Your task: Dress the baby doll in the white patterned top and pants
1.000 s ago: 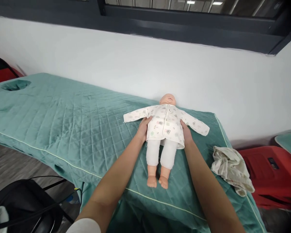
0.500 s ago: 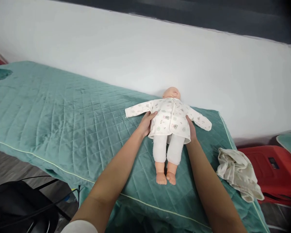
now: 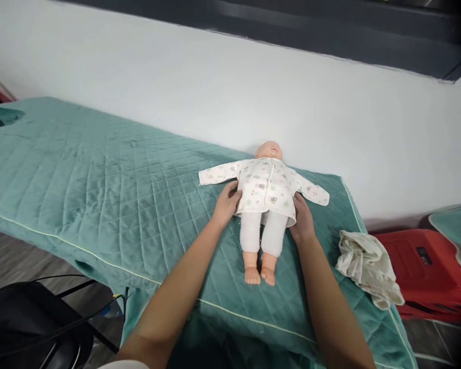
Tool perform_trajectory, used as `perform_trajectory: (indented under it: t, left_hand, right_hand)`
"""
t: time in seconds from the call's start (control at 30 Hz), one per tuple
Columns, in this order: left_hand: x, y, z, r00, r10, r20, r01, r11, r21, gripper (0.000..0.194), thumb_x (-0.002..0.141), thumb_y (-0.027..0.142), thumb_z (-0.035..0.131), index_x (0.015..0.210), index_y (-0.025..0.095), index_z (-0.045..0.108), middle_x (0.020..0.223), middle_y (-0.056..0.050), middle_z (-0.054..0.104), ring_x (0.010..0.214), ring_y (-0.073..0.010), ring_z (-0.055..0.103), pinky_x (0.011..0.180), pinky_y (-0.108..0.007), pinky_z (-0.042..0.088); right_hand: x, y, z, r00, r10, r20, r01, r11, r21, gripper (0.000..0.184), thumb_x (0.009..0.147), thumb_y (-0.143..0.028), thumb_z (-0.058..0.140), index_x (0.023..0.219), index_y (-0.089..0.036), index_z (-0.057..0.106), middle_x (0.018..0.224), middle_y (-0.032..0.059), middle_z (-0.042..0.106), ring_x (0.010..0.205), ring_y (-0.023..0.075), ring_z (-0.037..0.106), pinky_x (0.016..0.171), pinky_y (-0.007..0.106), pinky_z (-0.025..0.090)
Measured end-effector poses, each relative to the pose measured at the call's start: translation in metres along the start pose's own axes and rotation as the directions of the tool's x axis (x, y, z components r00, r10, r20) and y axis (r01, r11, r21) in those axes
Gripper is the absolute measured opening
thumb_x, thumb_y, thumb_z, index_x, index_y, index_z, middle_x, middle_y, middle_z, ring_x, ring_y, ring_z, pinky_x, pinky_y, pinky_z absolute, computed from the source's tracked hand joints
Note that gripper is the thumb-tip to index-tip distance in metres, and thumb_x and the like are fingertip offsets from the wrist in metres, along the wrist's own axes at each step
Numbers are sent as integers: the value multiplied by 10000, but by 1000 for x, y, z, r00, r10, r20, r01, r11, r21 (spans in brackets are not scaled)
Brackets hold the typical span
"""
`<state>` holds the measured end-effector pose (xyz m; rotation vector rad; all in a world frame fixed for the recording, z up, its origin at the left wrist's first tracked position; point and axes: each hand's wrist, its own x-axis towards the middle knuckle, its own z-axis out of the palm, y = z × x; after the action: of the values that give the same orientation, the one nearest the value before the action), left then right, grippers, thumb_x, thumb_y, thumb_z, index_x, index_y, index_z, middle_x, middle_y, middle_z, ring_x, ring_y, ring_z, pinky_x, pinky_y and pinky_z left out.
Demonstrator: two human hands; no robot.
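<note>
A baby doll (image 3: pixel 269 149) lies on its back on the green quilted bed cover (image 3: pixel 146 174), head by the wall and bare feet toward me. It wears a white printed jacket (image 3: pixel 265 187) with its sleeves spread out, and white fluffy covering on the legs (image 3: pixel 272 234). At the jacket's left side my left hand (image 3: pixel 226 203) is closed on the edge of the cloth, thumb against it. My right hand (image 3: pixel 302 218) grips the opposite side edge, its fingers partly hidden by the fabric.
A crumpled pale cloth (image 3: pixel 369 266) lies on the bed's right edge. Beyond it stands a red plastic chair (image 3: pixel 411 261). A black chair (image 3: pixel 34 323) stands at lower left, with a white wall (image 3: pixel 200 82) behind the bed.
Both hands have slid slightly down the jacket's sides toward the hem, and my left thumb has drawn back from its front. The doll stays lying in place; the view has shifted a little.
</note>
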<state>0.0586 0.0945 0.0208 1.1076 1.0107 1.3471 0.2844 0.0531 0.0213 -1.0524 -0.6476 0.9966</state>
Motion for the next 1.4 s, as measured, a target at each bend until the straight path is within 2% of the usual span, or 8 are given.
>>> perform_trajectory:
  t: [0.1, 0.3, 0.57, 0.9, 1.03, 1.17, 1.27, 1.4]
  left_hand:
    - [-23, 2, -11, 995, 60, 77, -74, 978, 197, 429, 842, 222, 604, 1271, 228, 590, 1346, -94, 601, 1139, -240, 623, 990, -423, 508]
    - [-58, 5, -26, 939, 245, 242, -329, 842, 427, 553, 783, 86, 570, 1304, 267, 525, 1360, -80, 488, 1208, -198, 550, 974, -354, 506]
    - [-55, 8, -16, 946, 279, 166, -320, 716, 621, 78, 872, 166, 510, 916, 208, 558, 863, -5, 604, 807, -153, 560, 753, -290, 439]
    - [-65, 11, -23, 964, 248, -98, -174, 863, 475, 94, 768, 116, 549, 763, 210, 548, 663, 36, 538, 642, -143, 471, 648, -267, 343]
    - [-65, 12, -20, 937, 349, -3, -288, 779, 557, 157, 817, 153, 570, 956, 219, 601, 957, -38, 630, 915, -197, 574, 790, -312, 434]
    - [-67, 15, -16, 841, 502, 204, -504, 588, 632, 280, 886, 182, 547, 1158, 230, 595, 1241, -97, 576, 1194, -239, 508, 1017, -408, 414]
    - [-66, 17, -10, 791, 541, 284, -580, 518, 628, 257, 920, 201, 520, 1158, 234, 611, 1217, -92, 592, 1159, -232, 523, 1031, -413, 408]
    - [-58, 16, 3, 806, 512, 296, -575, 560, 596, 199, 925, 257, 541, 1091, 227, 646, 1086, -87, 609, 1033, -227, 541, 942, -389, 439]
  right_hand:
    - [-22, -1, -9, 998, 38, -52, -40, 999, -32, 627, 690, -261, 725, 1287, -262, 533, 1380, 65, 604, 1226, 248, 612, 1018, 445, 521]
    - [-53, 2, -21, 985, -144, 92, 166, 928, -332, 772, 647, -201, 672, 1386, -294, 468, 1546, 75, 405, 1403, 271, 421, 1085, 474, 427]
    - [-47, 7, -18, 931, -358, 68, 299, 643, -705, 559, 758, -236, 567, 1316, -226, 579, 1123, 70, 543, 900, 187, 568, 815, 365, 495]
    - [-52, 0, -26, 876, -481, -31, 328, 643, -692, 401, 725, -183, 527, 1099, -192, 671, 1044, 63, 554, 840, 177, 499, 803, 333, 436]
    - [-53, -1, -22, 858, -513, 21, 381, 609, -695, 418, 739, -148, 487, 1110, -210, 669, 1154, 93, 556, 1047, 222, 533, 878, 367, 456]
    - [-60, -4, -11, 793, -584, 174, 529, 517, -672, 376, 824, -159, 492, 1142, -250, 670, 1270, 83, 551, 1227, 236, 488, 1063, 441, 393]
    - [-63, -5, -2, 774, -579, 257, 593, 518, -616, 304, 868, -193, 507, 1100, -263, 689, 1244, 69, 578, 1201, 228, 514, 1092, 455, 380]
    - [-62, -5, 6, 777, -569, 268, 596, 529, -604, 194, 876, -243, 553, 1004, -253, 698, 1138, 67, 598, 1133, 228, 540, 1055, 444, 408]
